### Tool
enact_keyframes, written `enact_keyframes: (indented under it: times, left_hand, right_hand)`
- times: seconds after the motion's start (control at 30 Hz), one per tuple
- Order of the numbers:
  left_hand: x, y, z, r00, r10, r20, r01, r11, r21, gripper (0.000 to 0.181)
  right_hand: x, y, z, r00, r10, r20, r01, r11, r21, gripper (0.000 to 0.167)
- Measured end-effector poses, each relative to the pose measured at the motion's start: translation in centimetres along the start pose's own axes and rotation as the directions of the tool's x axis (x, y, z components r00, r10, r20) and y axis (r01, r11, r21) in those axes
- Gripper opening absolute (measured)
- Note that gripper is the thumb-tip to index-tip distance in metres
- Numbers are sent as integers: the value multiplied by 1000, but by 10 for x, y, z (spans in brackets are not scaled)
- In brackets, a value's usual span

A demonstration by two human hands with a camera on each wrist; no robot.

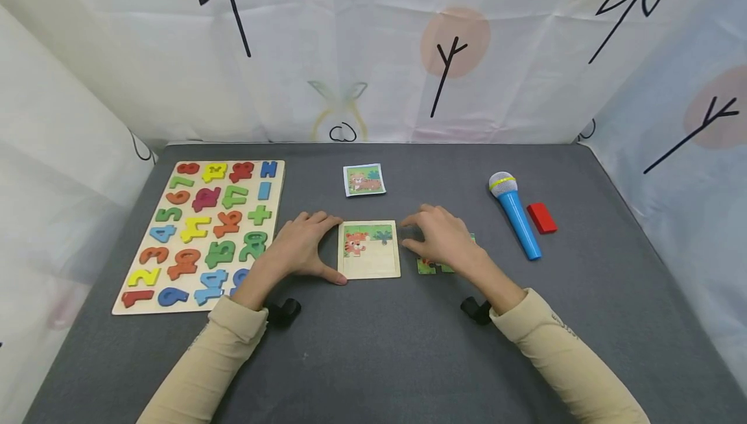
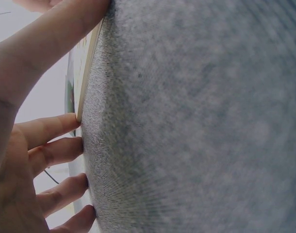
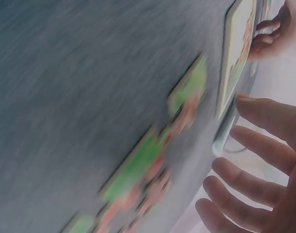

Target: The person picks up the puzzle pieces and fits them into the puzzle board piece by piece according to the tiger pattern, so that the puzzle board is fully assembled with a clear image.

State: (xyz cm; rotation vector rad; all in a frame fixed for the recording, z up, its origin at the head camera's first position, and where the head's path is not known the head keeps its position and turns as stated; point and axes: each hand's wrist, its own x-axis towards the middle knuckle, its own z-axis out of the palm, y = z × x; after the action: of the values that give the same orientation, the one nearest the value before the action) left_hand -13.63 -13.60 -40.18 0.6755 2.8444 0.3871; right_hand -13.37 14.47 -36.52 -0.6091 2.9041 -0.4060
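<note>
A square wooden puzzle board (image 1: 369, 262) lies on the grey table, with bear and green tree pieces along its upper part and bare wood below. My left hand (image 1: 303, 247) holds its left side, thumb at the near corner and index finger at the far one; the left wrist view shows both on the board's edge (image 2: 90, 63). My right hand (image 1: 440, 236) hovers just right of the board, fingers loosely bent and holding nothing. Loose puzzle pieces (image 1: 426, 266) lie beneath it, partly hidden; in the right wrist view the green and red pieces (image 3: 133, 167) are blurred.
A large number-and-letter board (image 1: 198, 242) stands close beyond my left hand. A small bear picture card (image 1: 364, 180) lies behind the puzzle board. To the right are a blue toy microphone (image 1: 518, 220) and a red block (image 1: 542, 218). White printed cloth hangs around the table.
</note>
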Motion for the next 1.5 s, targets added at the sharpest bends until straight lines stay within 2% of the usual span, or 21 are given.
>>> enact_keyframes:
  times: [0.27, 0.53, 0.93, 1.5]
  left_hand:
    - [-1, 1, -2, 1000, -11, 8, 11, 1000, -1, 114]
    - [-1, 1, -2, 1000, -12, 6, 12, 1000, -2, 113]
    - [1, 0, -1, 1000, -13, 14, 13, 1000, 0, 114]
    - [1, 0, -2, 999, -22, 34, 22, 1000, 3, 114]
  right_hand:
    - [-12, 29, -6, 999, 35, 10, -34, 999, -16, 34]
    - [-19, 44, -4, 998, 61, 18, -61, 998, -24, 31]
    - [-19, 46, -5, 997, 61, 38, -62, 998, 9, 28]
    - [-15, 43, 0, 999, 38, 17, -38, 999, 27, 23]
